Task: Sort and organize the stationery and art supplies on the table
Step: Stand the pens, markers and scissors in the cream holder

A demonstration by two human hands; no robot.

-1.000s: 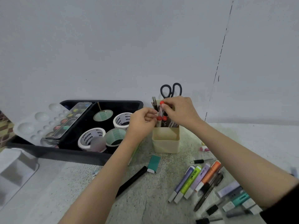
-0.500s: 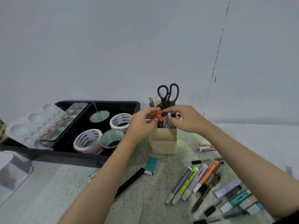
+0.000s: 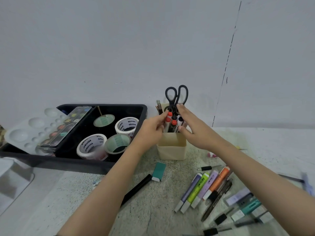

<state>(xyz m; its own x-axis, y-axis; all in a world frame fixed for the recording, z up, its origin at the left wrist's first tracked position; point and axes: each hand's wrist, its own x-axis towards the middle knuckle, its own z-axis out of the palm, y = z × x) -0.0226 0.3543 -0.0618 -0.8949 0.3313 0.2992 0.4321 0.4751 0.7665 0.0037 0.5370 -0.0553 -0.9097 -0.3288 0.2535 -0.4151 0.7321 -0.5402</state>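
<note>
Art desk (image 3: pixel 153 210) against plain wall (image 3: pixel 119 48), paint palette (image 3: pixel 29 128), tape rolls (image 3: pixel 127 124), highlighters (image 3: pixel 199 189)

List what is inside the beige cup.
Black scissors handles up, paintbrushes, red-capped markers and a black-capped pen stand in the beige cup. Its wall hides their lower ends; the left hand and right hand cover some.

Logged two arms, both uncovered. Left hand (image 3: pixel 151 128): bare, slim fingers, knuckles faintly ridged. Left forearm (image 3: pixel 105 184): bare skin from wrist down to the bottom edge of view, smooth, slender, widening toward the elbow end. Right hand (image 3: pixel 192 128): bare too, long fingers, one short pale nail showing. Right forearm (image 3: pixel 255 169): bare from wrist out to the lower right edge, smooth, thicker near the frame edge, outline a little soft with blur there.
</note>
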